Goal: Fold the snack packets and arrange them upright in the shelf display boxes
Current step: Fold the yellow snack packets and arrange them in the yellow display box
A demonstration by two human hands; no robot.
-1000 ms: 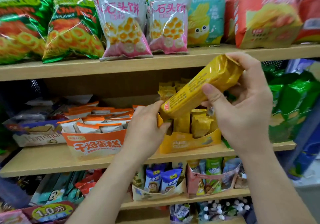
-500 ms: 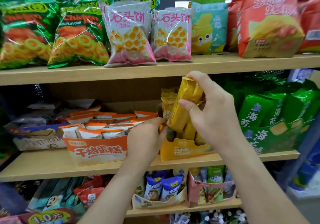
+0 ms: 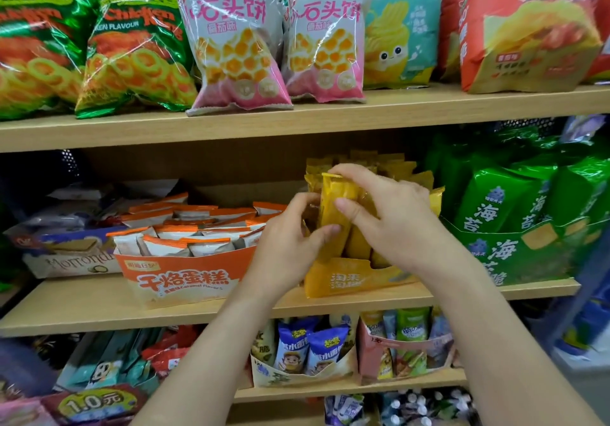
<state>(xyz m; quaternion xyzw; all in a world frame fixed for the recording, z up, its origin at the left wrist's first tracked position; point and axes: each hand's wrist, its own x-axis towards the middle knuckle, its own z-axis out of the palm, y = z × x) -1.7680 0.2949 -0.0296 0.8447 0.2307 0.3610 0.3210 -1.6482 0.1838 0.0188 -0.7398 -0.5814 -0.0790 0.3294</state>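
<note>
Fingers (image 3: 350, 210) pinching glossy yellow packet (image 3: 334, 192), upright, narrow, at yellow display box (image 3: 343, 281)

**Yellow packet** (image 3: 336, 207): smooth plastic film with a faint gloss.
**Yellow display box** (image 3: 343, 277), directly below the packet: matt printed cardboard.
**Orange display box** (image 3: 185, 277), left of the yellow display box: the same matt card. It holds white-and-orange packets (image 3: 204, 247) of duller film.
**Shelf board** (image 3: 99, 306), under the yellow display box: pale wood-look surface, smooth and matt.
**Green ring-snack bags** (image 3: 132, 56), above and left of the yellow display box: highly glossy, reflective foil-like film.
**Green seaweed packets** (image 3: 495, 201), right of the yellow display box: shiny film.
</note>
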